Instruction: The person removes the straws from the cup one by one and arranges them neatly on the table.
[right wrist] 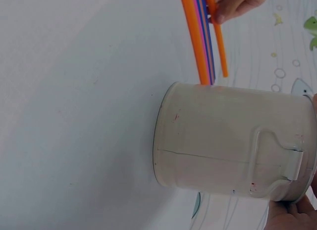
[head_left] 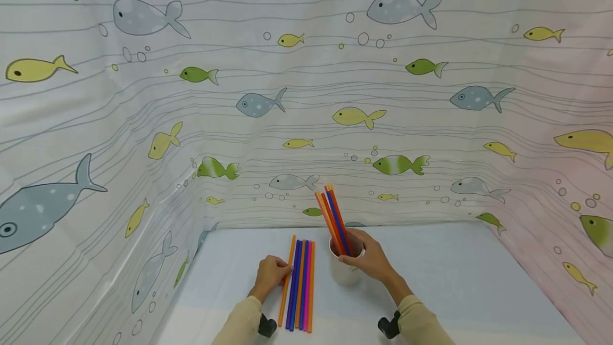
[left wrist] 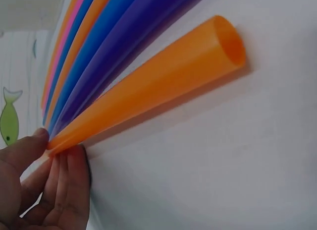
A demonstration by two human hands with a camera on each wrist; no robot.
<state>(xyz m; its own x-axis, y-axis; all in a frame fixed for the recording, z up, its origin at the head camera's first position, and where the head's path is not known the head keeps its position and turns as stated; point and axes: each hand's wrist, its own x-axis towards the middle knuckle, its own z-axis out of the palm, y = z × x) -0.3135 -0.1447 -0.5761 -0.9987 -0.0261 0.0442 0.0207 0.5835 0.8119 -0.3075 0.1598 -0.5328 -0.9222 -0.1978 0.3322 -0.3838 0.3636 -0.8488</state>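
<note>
My left hand (head_left: 272, 274) pinches an orange plastic straw (left wrist: 148, 86) between thumb and fingers. The straw lies at the left end of a row of straws (head_left: 301, 286) in purple, blue, orange and pink on the table. To the right of the row stands a cream metal can (right wrist: 228, 141) with a wire handle on its side. My right hand (head_left: 373, 257) grips the can around its rim, thumb at the front and fingers at the back. A bundle of red, orange and blue straws (head_left: 332, 217) leans to the left out of the can's mouth.
Everything lies on a white table (head_left: 431, 270). A fish-patterned curtain (head_left: 335, 84) rises behind the table's far edge and along both sides. Black wrist devices (head_left: 267, 325) are worn at the cuffs of both beige sleeves.
</note>
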